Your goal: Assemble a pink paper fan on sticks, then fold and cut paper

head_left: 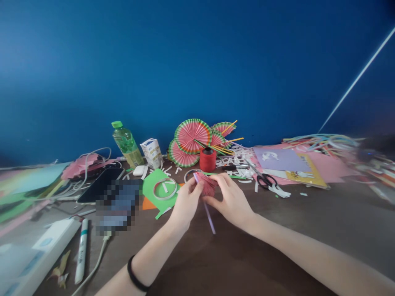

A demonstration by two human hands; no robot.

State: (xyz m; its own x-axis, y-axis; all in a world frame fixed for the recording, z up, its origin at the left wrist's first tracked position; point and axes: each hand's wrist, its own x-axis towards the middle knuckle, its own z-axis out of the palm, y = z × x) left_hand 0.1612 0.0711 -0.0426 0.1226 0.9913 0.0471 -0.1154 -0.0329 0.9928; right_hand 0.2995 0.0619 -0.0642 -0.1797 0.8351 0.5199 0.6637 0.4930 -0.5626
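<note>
Above the dark table, I hold a pink folded paper piece with fine pleats or strips between both hands. My left hand pinches its left edge together with the top of a thin purple stick, which slants down below the paper. The fingers and thumb of my right hand close on the paper's right side. Just behind my hands stands a red thread spool. A roll of tape lies on green paper to the left of my left hand.
Round pink-and-green pleated paper fans lean by the blue wall. Black-handled scissors, a black pen and white paper scraps lie to the right. Leftward are a green-capped bottle, a carton, a white marker and cables.
</note>
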